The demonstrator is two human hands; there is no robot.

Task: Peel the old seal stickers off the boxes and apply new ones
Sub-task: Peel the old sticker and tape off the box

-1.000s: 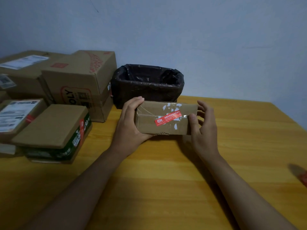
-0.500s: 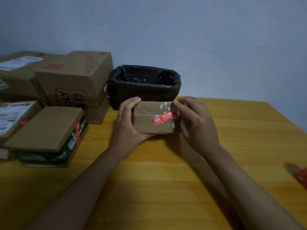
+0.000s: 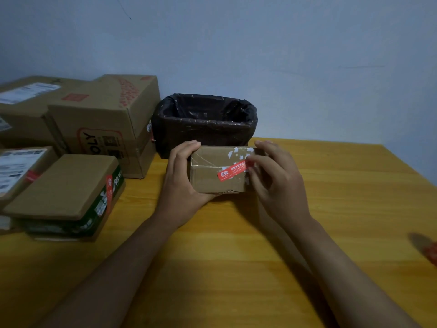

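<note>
on the wooden table [image 3: 236, 256], nearest the camera, both forearms reach forward to a small cardboard box [image 3: 212, 176]. left hand [image 3: 182, 183] grips its left end, fingers curled over the top edge. right hand [image 3: 276, 178] pinches the right end of the red seal sticker [image 3: 230, 172] on the box's front face. behind sits a black-lined bin [image 3: 205, 121]. far left, other boxes [image 3: 71, 150] are stacked.

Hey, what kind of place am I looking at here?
Probably a home or small parcel-handling corner, not a warehouse: used shipping boxes stacked at the left of a wooden table, a bin lined with a black bag against a plain wall.
</note>
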